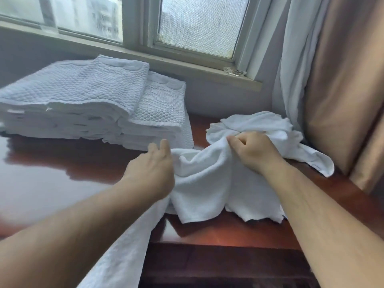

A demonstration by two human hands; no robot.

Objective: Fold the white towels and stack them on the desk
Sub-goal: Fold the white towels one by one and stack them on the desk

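Observation:
A crumpled white towel lies on the red-brown desk at the right, part of it bunched against the curtain. My right hand grips a fold of this towel near its top. Just left of the towel, my left hand has its fingers fairly straight and its inner side against the cloth; the fingertips on that side are hidden. A stack of folded white towels with a quilted weave stands at the back left of the desk. Another white cloth hangs down over the desk's front edge under my left forearm.
A window sill runs behind the desk, with a small glass dish on it. A white sheer curtain and a tan curtain hang at the right, touching the towel. The desk's front edge is close below my arms.

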